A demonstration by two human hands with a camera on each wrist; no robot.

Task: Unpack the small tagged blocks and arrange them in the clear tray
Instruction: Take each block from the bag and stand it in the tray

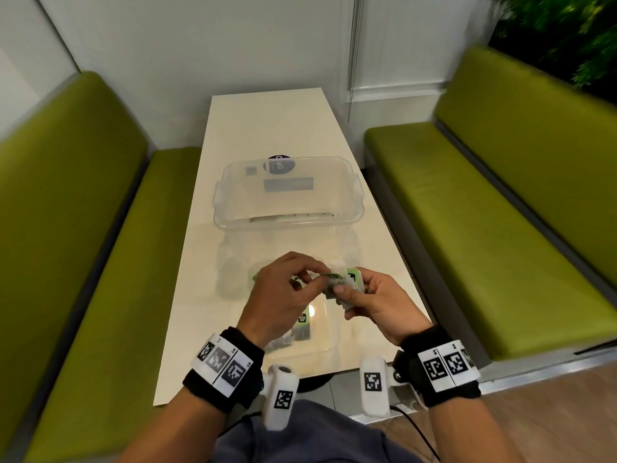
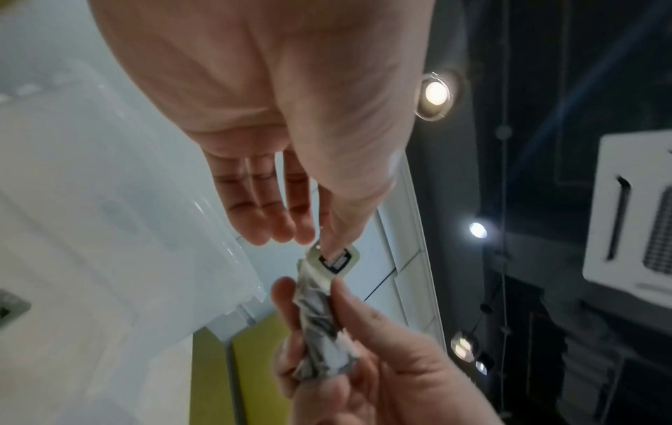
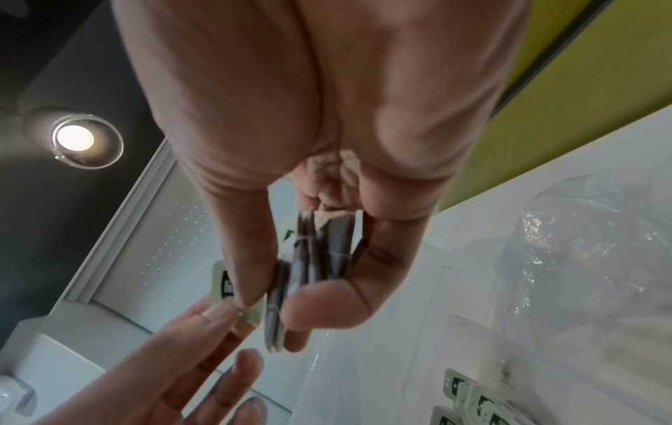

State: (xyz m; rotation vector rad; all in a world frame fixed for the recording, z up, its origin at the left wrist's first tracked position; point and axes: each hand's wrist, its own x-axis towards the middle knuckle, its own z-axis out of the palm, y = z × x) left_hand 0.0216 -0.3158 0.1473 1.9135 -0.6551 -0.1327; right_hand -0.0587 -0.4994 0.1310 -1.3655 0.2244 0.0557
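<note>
Right hand [image 1: 377, 304] fingers clamp a bundle of small grey tagged blocks [image 1: 340, 289] just before the clear plastic tray [image 1: 287, 225]. Left hand [image 1: 283, 295] fingers pinch one pale green tag [image 2: 336, 261].

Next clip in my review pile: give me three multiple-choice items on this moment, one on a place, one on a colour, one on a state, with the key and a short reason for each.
1. Where does the large clear bin stand?
A. on the table, beyond the hands
B. on the right bench
C. on the person's lap

2. What colour are the benches beside the table?
A. grey
B. olive green
C. red

3. What is the right hand doing?
A. resting flat on the table
B. hanging idle, holding nothing
C. gripping a bundle of tagged sachets

Key: 1 A, the head view shows the bin on the white table, farther away than both hands. 2 B, both cushions are olive green. 3 C, the right wrist view shows fingers and thumb curled round the bundle, while the left hand pinches a green tag at the bundle's end.
</note>
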